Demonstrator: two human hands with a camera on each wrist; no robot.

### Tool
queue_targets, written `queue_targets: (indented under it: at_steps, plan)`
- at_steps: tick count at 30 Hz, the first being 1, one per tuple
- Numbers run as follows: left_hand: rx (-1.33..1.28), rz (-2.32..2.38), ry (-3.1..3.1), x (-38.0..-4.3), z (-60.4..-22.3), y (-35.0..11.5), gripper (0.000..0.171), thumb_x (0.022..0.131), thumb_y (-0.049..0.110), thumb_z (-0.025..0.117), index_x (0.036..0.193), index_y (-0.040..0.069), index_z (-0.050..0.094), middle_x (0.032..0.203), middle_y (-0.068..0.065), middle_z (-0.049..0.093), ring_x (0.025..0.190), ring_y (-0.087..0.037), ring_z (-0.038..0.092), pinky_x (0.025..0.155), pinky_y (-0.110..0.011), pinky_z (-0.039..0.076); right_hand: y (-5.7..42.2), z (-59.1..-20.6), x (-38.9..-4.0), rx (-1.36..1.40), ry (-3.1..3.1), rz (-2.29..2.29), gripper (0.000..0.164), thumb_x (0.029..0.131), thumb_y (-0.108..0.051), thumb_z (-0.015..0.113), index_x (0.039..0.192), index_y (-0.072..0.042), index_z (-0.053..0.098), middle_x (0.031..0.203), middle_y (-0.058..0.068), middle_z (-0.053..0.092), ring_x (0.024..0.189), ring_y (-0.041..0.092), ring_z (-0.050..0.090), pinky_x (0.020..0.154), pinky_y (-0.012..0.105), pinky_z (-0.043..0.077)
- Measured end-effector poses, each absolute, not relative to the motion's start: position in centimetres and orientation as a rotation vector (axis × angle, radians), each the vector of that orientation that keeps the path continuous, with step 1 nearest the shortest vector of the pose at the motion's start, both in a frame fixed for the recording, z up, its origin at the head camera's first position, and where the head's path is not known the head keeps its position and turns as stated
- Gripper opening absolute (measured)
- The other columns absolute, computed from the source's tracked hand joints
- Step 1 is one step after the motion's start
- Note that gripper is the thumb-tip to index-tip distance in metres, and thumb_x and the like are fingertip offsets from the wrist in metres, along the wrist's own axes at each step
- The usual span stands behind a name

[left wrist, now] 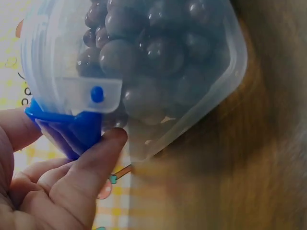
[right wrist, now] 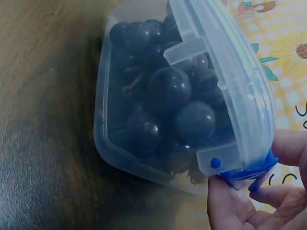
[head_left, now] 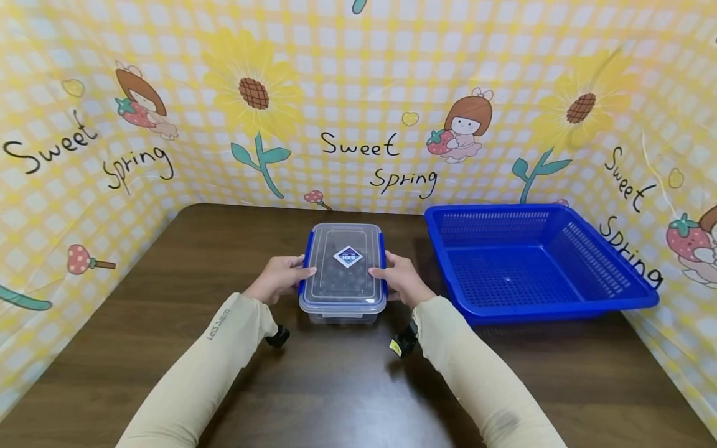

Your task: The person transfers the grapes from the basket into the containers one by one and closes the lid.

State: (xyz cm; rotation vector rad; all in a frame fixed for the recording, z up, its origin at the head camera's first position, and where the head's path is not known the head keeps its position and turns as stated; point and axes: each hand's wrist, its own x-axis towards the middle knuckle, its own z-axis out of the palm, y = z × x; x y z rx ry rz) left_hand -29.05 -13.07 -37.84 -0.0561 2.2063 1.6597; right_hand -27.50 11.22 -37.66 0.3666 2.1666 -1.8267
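Note:
A clear plastic food container (head_left: 340, 283) with a lid and blue side clips sits between both hands at the middle of the table. Through its walls show dark round grapes (right wrist: 169, 88), a bit of stem among them. On the container's left side my left hand (head_left: 278, 277) holds it, thumb on the lid's edge and fingers at the blue clip (left wrist: 72, 132). My right hand (head_left: 404, 278) grips the opposite side the same way, its fingers around the other blue clip (right wrist: 249, 173). A white and blue diamond label (head_left: 348, 256) marks the lid.
To the right of the container stands a blue plastic basket (head_left: 465, 314) with perforated walls. The brown wooden table (head_left: 336, 386) ends at a yellow checked cloth backdrop (head_left: 358, 93) behind and at both sides.

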Motion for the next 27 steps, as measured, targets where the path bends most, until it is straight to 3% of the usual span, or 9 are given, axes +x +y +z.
queue_targets:
  at_steps: [10, 15, 18, 21, 24, 27]
  plan:
    - [-0.094, 1.798, 1.989, -28.8, -38.5, -13.4, 0.064, 0.093, 0.015, 0.064, 0.148, 0.004, 0.033, 0.102, -0.011, 0.071, 0.078, -0.021, 0.07, 0.074, -0.035, 0.056, 12.1, -37.8, -27.2, 0.318, 2.163, -1.807, 0.067, 0.093, -0.011, 0.063, 0.151, -0.012, 0.03, 0.12, 0.019, 0.063, 0.097, 0.033, 0.066, 0.077, 0.049, 0.054]
    - [-0.069, 1.651, 2.098, -29.6, -37.7, -12.7, 0.063, 0.094, 0.019, 0.063, 0.148, 0.005, 0.034, 0.109, -0.015, 0.069, 0.083, -0.025, 0.069, 0.079, -0.042, 0.054, 12.5, -37.1, -27.1, 0.265, 2.329, -1.634, 0.06, 0.095, -0.016, 0.061, 0.148, -0.01, 0.036, 0.122, 0.018, 0.062, 0.098, 0.032, 0.066, 0.078, 0.05, 0.053]
    - [-0.012, 1.45, 2.248, -29.9, -37.1, -12.3, 0.06, 0.096, 0.023, 0.06, 0.147, 0.002, 0.037, 0.118, -0.02, 0.064, 0.09, -0.031, 0.068, 0.083, -0.048, 0.052, 12.6, -36.6, -26.7, 0.19, 2.525, -1.368, 0.059, 0.096, -0.024, 0.059, 0.148, -0.008, 0.036, 0.132, 0.017, 0.056, 0.111, 0.031, 0.06, 0.088, 0.05, 0.049]
    - [0.169, 1.2, 2.398, -29.8, -36.2, -12.9, 0.066, 0.098, 0.029, 0.055, 0.149, -0.002, 0.026, 0.139, -0.026, 0.047, 0.111, -0.039, 0.058, 0.093, -0.052, 0.046, 12.3, -35.6, -26.0, 0.073, 2.689, -1.112, 0.063, 0.098, -0.032, 0.055, 0.149, -0.005, 0.032, 0.144, 0.015, 0.045, 0.126, 0.03, 0.048, 0.101, 0.049, 0.04]
    - [0.363, 0.988, 2.48, -29.4, -35.2, -14.2, 0.08, 0.099, 0.036, 0.051, 0.152, -0.002, 0.006, 0.154, -0.026, 0.016, 0.136, -0.043, 0.03, 0.106, -0.054, 0.03, 11.7, -34.2, -25.3, -0.06, 2.811, -0.922, 0.067, 0.098, -0.04, 0.052, 0.151, -0.006, 0.029, 0.148, 0.016, 0.039, 0.132, 0.031, 0.041, 0.103, 0.05, 0.036]
    - [0.487, 0.902, 2.51, -29.2, -34.1, -16.0, 0.089, 0.099, 0.04, 0.05, 0.151, 0.002, -0.012, 0.157, -0.023, -0.007, 0.141, -0.044, 0.007, 0.111, -0.057, 0.014, 11.7, -32.6, -24.6, -0.169, 2.912, -0.796, 0.069, 0.097, -0.046, 0.051, 0.151, -0.009, 0.029, 0.145, 0.018, 0.042, 0.129, 0.032, 0.045, 0.098, 0.051, 0.042]
